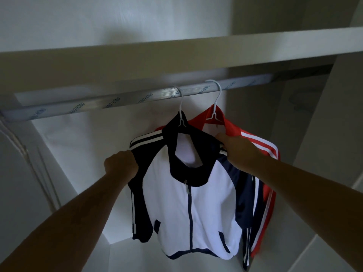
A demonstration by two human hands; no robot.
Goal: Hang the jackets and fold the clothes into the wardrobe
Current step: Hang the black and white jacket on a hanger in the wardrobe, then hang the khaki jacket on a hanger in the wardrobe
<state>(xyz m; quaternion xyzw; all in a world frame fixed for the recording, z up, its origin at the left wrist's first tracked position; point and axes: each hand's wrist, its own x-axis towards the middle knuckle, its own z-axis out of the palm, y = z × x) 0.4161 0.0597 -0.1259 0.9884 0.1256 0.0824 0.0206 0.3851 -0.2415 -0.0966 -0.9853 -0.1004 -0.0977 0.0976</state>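
A white jacket with navy sleeves and collar [196,209] hangs on a white hanger [181,107] hooked over the wardrobe's metal rail [117,101]. My left hand [120,163] grips its left shoulder. My right hand [239,148] holds its right shoulder by the white stripes. Behind it, a red jacket with white stripes [255,140] hangs on a second white hanger [216,101] on the same rail, mostly hidden by the white jacket.
A white shelf board [176,54] runs just above the rail. White wardrobe walls close in on the left [23,183] and right [324,144]. The wardrobe floor [137,256] lies below the jackets.
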